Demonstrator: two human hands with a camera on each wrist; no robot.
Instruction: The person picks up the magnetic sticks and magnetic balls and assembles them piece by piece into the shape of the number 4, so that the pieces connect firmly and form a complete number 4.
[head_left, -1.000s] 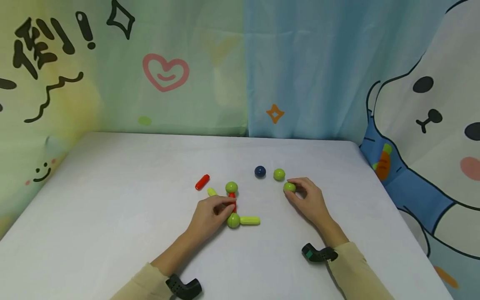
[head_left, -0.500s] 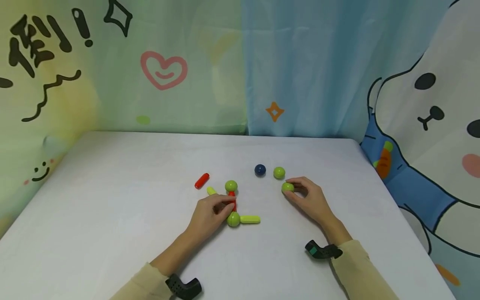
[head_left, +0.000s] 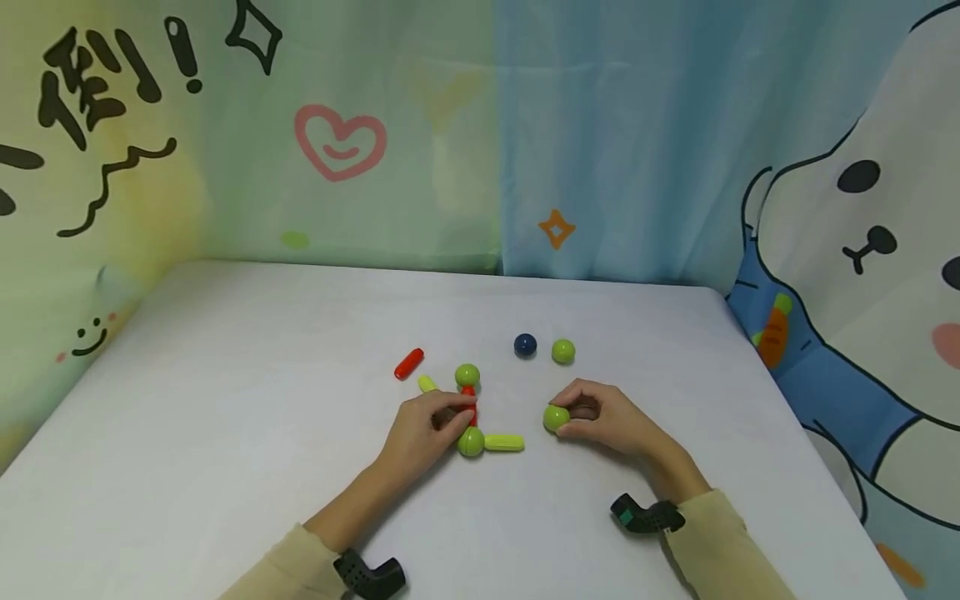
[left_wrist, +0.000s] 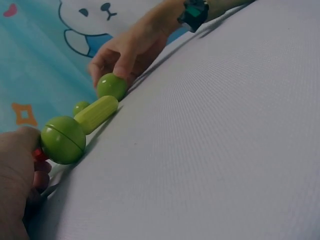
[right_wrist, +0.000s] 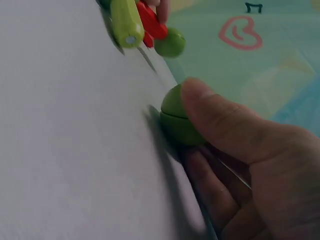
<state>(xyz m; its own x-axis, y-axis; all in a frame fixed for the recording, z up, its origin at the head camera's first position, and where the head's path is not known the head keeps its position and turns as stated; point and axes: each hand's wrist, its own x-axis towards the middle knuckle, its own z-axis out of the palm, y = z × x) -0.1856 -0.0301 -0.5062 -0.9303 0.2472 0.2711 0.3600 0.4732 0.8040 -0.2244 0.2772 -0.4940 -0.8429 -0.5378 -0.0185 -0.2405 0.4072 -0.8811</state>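
My left hand (head_left: 422, 429) pinches a red stick (right_wrist: 152, 21) that links two green balls, a far one (head_left: 467, 375) and a near one (head_left: 470, 442). From the near ball a yellow-green stick (head_left: 504, 442) points right; its free end shows a small pale disc in the right wrist view. Just right of that end, my right hand (head_left: 618, 421) pinches another green ball (head_left: 556, 418) between thumb and fingers, close to the tabletop. A groove runs around this ball (right_wrist: 175, 120). Most of the red stick is covered by my left fingers.
On the white table (head_left: 262, 350), a loose red stick (head_left: 408, 364) lies at back left, near a partly hidden yellow-green stick (head_left: 427, 383). A dark blue ball (head_left: 525, 346) and a green ball (head_left: 563, 351) rest farther back. A printed curtain (head_left: 420, 167) hangs behind.
My right hand has brought its green ball nearer to me and to the left, closer to the yellow-green stick. The left hand keeps its hold on the red stick.
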